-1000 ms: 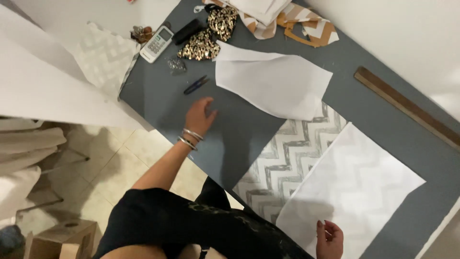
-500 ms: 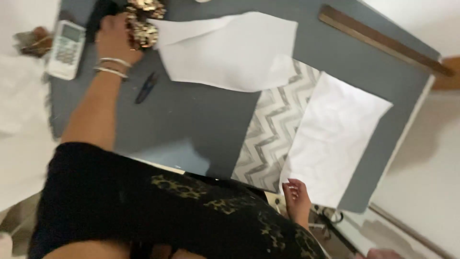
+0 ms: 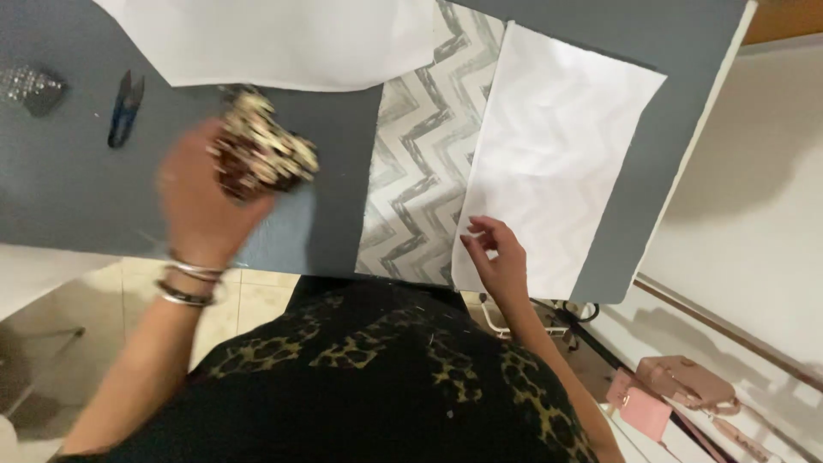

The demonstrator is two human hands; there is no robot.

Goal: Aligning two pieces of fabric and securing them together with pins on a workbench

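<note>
A: Left hand status?
B: My left hand [image 3: 201,201] grips a bundle of leopard-print cloth [image 3: 261,159] above the grey table [image 3: 60,189], near the snips [image 3: 125,107]

A: Right hand?
B: My right hand [image 3: 497,261] rests on the white paper [image 3: 557,171], fingers loosely curled, holding nothing, beside the chevron fabric [image 3: 420,171]

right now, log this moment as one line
left hand: holds leopard-print bundle over grey table | right hand: fingertips on white paper sheet | snips: left, untouched

A crumpled leopard-print fabric piece [image 3: 260,154], blurred, sits bunched above the grey table's near edge
</note>
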